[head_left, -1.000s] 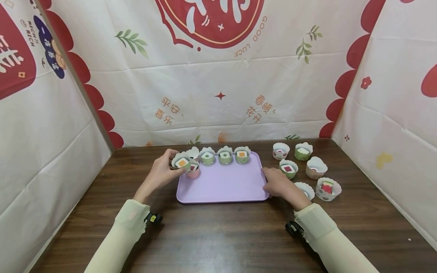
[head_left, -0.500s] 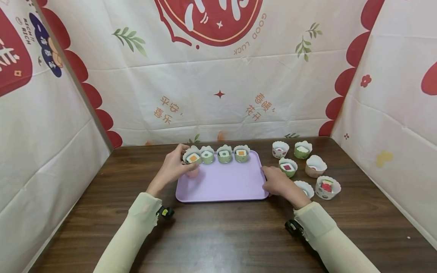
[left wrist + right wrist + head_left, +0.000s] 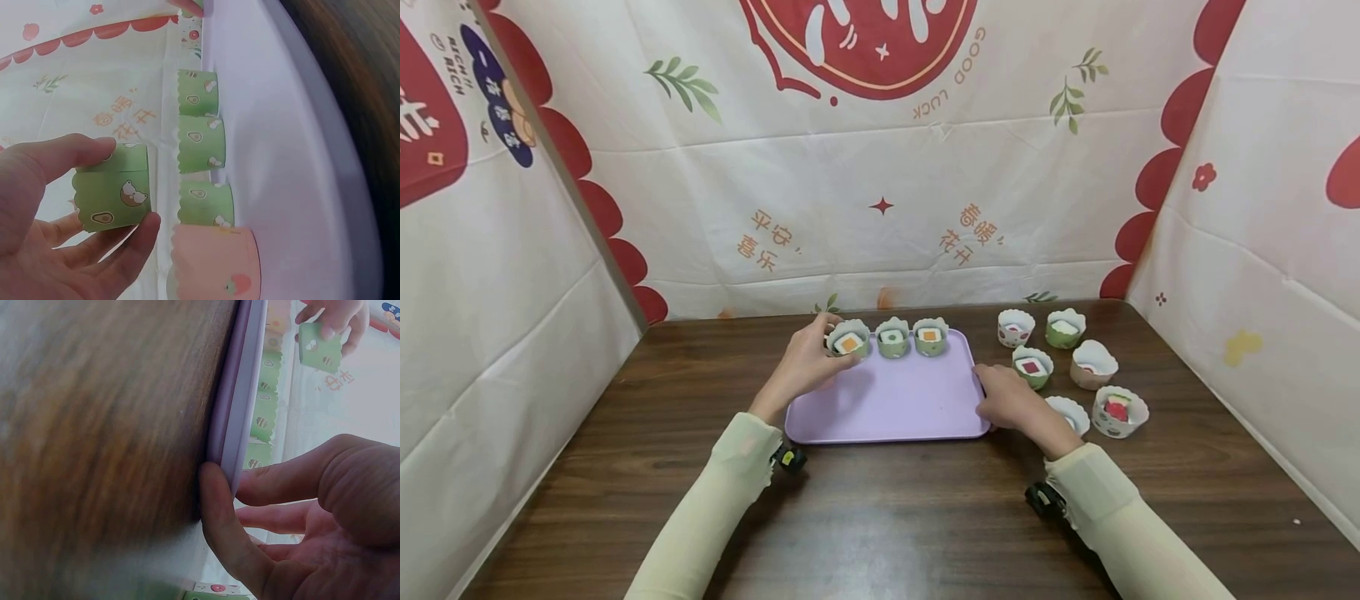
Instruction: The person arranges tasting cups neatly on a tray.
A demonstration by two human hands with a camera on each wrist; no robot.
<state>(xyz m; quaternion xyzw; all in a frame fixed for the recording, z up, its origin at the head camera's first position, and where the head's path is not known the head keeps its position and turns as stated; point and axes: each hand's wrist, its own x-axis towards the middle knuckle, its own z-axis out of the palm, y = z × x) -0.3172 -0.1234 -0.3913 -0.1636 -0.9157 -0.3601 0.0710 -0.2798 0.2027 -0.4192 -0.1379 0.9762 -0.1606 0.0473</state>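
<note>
My left hand [image 3: 805, 362] grips a green paper baking cup [image 3: 119, 194] between thumb and fingers, raised over the tray's back left. Inside that cup sits a white square piece with an orange centre [image 3: 849, 343]. My right hand [image 3: 1011, 402] pinches the right rim of the lilac tray [image 3: 898, 404]. Along the tray's back stand a green cup with a green-centred white piece [image 3: 893, 339] and one with an orange-centred piece [image 3: 931, 340]. The left wrist view also shows a third green cup [image 3: 206, 203] and a pink cup [image 3: 215, 262], mostly hidden in the head view.
Right of the tray stand several filled cups: a spotted white cup [image 3: 1016, 329], a green one [image 3: 1065, 330], one with a dark red square [image 3: 1032, 368], a brownish cup [image 3: 1093, 367] and a larger white cup [image 3: 1118, 414]. Patterned cloth [image 3: 820, 183] encloses the wooden table [image 3: 865, 517].
My left hand has carried the green cup rightward over the tray's back left corner, now covering the cups there. The right hand has stayed on the tray rim.
</note>
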